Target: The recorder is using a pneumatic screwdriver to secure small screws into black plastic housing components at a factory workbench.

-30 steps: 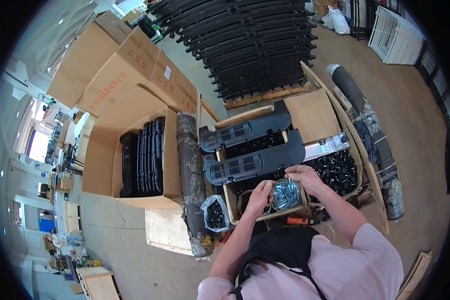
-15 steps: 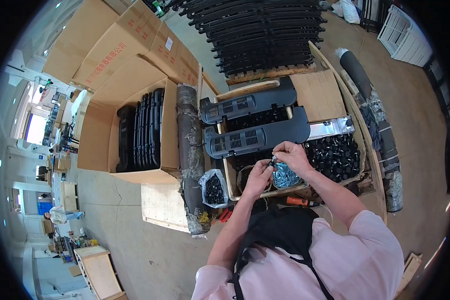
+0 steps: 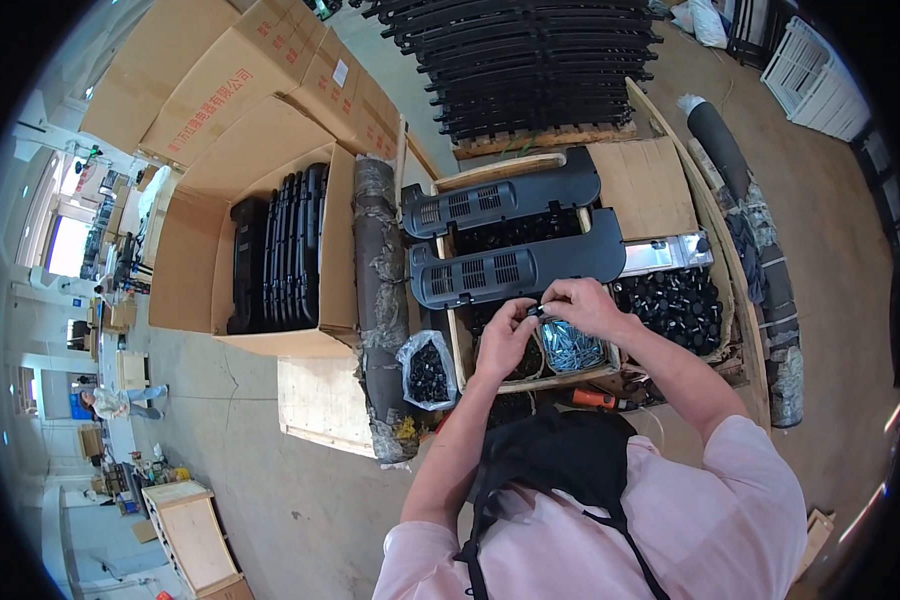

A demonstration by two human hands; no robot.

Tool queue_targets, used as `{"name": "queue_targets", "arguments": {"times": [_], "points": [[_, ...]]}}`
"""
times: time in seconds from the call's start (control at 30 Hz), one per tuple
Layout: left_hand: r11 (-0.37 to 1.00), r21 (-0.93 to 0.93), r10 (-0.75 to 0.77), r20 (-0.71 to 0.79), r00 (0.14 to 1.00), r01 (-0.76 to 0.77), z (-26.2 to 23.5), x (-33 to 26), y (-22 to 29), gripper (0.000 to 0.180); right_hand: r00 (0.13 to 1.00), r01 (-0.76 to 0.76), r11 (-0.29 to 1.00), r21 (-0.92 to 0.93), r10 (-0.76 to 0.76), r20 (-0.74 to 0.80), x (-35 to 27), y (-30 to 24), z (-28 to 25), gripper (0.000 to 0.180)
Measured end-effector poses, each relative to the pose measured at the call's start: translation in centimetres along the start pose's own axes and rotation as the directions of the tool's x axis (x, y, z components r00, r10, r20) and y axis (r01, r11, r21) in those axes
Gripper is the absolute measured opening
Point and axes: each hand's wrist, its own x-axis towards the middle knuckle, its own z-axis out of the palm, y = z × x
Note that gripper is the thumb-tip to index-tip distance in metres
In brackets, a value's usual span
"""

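Note:
My left hand (image 3: pixel 506 340) and my right hand (image 3: pixel 582 304) meet fingertip to fingertip at the near edge of a long black plastic panel (image 3: pixel 560 262). Both are pinched closed around a small dark part (image 3: pixel 533 311), too small to make out. Just below my right hand is a container of silvery screws (image 3: pixel 572 347). A second vented black panel (image 3: pixel 540 195) lies behind the first, both resting across a wooden crate. Right of my right hand, black round-headed knobs (image 3: pixel 673 310) fill a compartment.
A plastic bag of small black parts (image 3: pixel 429 373) sits left of the crate beside a worn wrapped roller (image 3: pixel 381 270). An open carton (image 3: pixel 192 265) holds upright black panels. Stacked black bars (image 3: pixel 530 75) stand behind; an orange tool (image 3: pixel 594 398) lies near the front edge. A person (image 3: pixel 110 404) is far left.
Both hands have moved slightly up and left, closer to the near panel, and their fingertips have come together around the small part. The view has shifted a little.

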Motion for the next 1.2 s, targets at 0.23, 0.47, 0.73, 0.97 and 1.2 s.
{"name": "queue_targets", "arguments": {"times": [0.23, 0.47, 0.73, 0.97, 1.2], "points": [[0.929, 0.368, 0.055, -0.048, 0.997, -0.034, -4.2, 4.3, 3.4, 0.033, 0.990, 0.139, 0.974, -0.177, -0.142, -0.004, 5.9, 0.1, 0.9, 0.020], [0.792, 0.572, 0.310, -0.076, 0.948, -0.213, -9.9, 10.7, 1.3, 0.031, 0.981, 0.174, 0.963, -0.207, -0.187, -0.044, 14.6, -0.7, 3.1, 0.017], [0.717, 0.691, 0.281, -0.161, 0.946, -0.095, -14.9, 16.7, -0.2, 0.032, 0.974, 0.188, 0.893, -0.410, -0.224, -0.042, 23.1, -1.7, 5.8, 0.012], [0.760, 0.647, 0.235, -0.202, 0.951, -0.050, -15.3, 17.9, -1.8, 0.035, 0.984, 0.168, 0.856, -0.489, -0.177, 0.027, 25.4, -2.0, 6.3, 0.010], [0.746, 0.662, 0.236, -0.157, 0.959, -0.076, -14.7, 18.2, -1.5, 0.041, 0.989, 0.140, 0.858, -0.494, -0.139, 0.039, 25.2, -2.0, 5.6, 0.011]]}}
